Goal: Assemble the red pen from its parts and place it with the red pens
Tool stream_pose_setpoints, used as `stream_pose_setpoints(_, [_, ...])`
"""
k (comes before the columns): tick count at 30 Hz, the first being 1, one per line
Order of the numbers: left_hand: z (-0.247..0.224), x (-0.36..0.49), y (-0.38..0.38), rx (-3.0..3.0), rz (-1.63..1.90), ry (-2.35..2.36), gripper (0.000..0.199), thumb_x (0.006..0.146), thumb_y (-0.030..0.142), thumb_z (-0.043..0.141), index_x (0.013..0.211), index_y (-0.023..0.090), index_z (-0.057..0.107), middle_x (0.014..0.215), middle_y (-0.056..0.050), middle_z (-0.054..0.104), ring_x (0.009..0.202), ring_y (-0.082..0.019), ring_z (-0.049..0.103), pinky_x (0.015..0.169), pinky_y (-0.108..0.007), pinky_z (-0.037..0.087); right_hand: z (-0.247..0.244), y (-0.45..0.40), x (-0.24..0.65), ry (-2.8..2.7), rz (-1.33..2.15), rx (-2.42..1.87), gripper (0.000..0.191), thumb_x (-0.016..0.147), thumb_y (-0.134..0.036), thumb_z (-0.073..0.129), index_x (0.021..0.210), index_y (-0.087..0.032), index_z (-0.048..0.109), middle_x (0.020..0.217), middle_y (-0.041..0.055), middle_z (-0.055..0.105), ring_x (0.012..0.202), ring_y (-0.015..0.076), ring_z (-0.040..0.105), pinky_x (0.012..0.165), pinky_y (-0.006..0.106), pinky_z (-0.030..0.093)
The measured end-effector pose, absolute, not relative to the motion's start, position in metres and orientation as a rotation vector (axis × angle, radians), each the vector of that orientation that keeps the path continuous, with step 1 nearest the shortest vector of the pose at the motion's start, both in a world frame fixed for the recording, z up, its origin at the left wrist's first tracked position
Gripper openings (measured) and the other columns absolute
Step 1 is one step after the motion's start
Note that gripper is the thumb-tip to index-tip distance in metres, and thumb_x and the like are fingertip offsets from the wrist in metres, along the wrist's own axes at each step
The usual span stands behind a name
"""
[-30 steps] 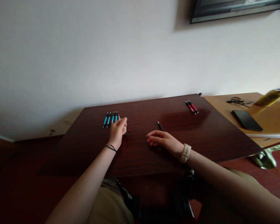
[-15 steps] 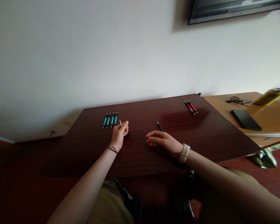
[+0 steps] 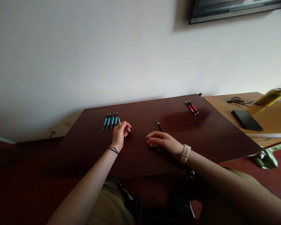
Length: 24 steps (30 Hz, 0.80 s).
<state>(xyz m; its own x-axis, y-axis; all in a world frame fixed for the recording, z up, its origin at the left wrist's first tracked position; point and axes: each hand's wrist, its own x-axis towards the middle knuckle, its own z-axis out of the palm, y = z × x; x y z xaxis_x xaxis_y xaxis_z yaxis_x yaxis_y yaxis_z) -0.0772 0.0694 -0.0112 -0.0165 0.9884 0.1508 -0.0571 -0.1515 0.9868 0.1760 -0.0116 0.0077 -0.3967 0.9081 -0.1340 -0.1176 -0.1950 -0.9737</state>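
Observation:
In my left hand (image 3: 120, 134) is a slim pen (image 3: 119, 120); its pale tip pokes out above the thumb, and a bit of red shows under the curled fingers. Most of its body is hidden by the hand. Just left of that hand, several blue-and-black pens (image 3: 109, 121) lie side by side in a row. My right hand (image 3: 162, 141) rests low over the dark table (image 3: 140, 115), fingers loosely bent and apart, with nothing seen in them. Beyond its knuckles lies a black pen (image 3: 159, 126), whose near end the hand may cover.
Two red-and-black pens (image 3: 191, 107) lie at the table's back right. On the lighter side table (image 3: 224, 103) are a black phone (image 3: 247, 120), a coiled cable (image 3: 237, 100) and a yellow can (image 3: 270, 97). A wall (image 3: 107, 56) stands behind, with a screen (image 3: 236, 11) mounted above.
The fingers of my left hand have loosened and stretched slightly to the right, and the pen's pale tip has shifted a little left and up. My right hand stays where it was.

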Motion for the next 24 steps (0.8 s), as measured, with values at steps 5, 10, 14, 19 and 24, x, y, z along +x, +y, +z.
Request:
stream_pose_setpoints(5, [-0.0120,-0.0754,0.0712,1.293,1.297,1.179,0.046,0.092,0.058,0.060,0.082,0.015,0.073,0.086,-0.009,0.071,0.077,-0.017,0.067,0.055,-0.021,0.044,0.0046,-0.0108,0.1765,-1.295,1.691,-0.993,0.041,0.087,-0.050,0.080,0.113,-0.019,0.074,0.104,0.0086,0.077,0.090,0.0175,0.070,0.081,0.031,0.054])
stream_pose_setpoints(10, [-0.0122,-0.0730,0.0734,1.356,1.204,1.210,0.047,0.093,0.057,0.059,0.084,0.013,0.074,0.080,-0.009,0.070,0.073,-0.016,0.067,0.065,-0.024,0.053,0.0022,-0.0103,0.1771,-1.306,1.684,-0.986,0.041,0.088,-0.049,0.079,0.115,-0.018,0.074,0.105,0.0085,0.077,0.090,0.0171,0.070,0.082,0.031,0.054])
stream_pose_setpoints(14, [-0.0120,-0.0718,0.0737,1.411,1.174,1.222,0.045,0.093,0.054,0.059,0.082,0.014,0.074,0.077,-0.008,0.068,0.070,-0.015,0.065,0.063,-0.024,0.051,0.0048,-0.0110,0.1766,-1.294,1.687,-0.994,0.041,0.087,-0.049,0.080,0.114,-0.018,0.074,0.104,0.0084,0.077,0.089,0.0169,0.070,0.082,0.031,0.054])
stream_pose_setpoints(19, [-0.0092,-0.0716,0.0705,1.436,1.202,1.259,0.042,0.093,0.052,0.057,0.082,0.015,0.073,0.079,-0.007,0.067,0.070,-0.015,0.061,0.052,-0.021,0.041,0.0059,-0.0110,0.1761,-1.292,1.688,-0.992,0.041,0.087,-0.049,0.080,0.113,-0.018,0.074,0.103,0.0085,0.077,0.088,0.0164,0.070,0.082,0.031,0.053])
stream_pose_setpoints(24, [-0.0111,-0.0720,0.0697,1.476,1.238,1.323,0.039,0.094,0.049,0.055,0.083,0.017,0.074,0.087,-0.009,0.071,0.080,-0.019,0.066,0.048,-0.020,0.034,0.0043,-0.0108,0.1762,-1.301,1.687,-0.986,0.041,0.087,-0.049,0.080,0.114,-0.018,0.074,0.104,0.0086,0.077,0.089,0.0169,0.070,0.082,0.031,0.053])
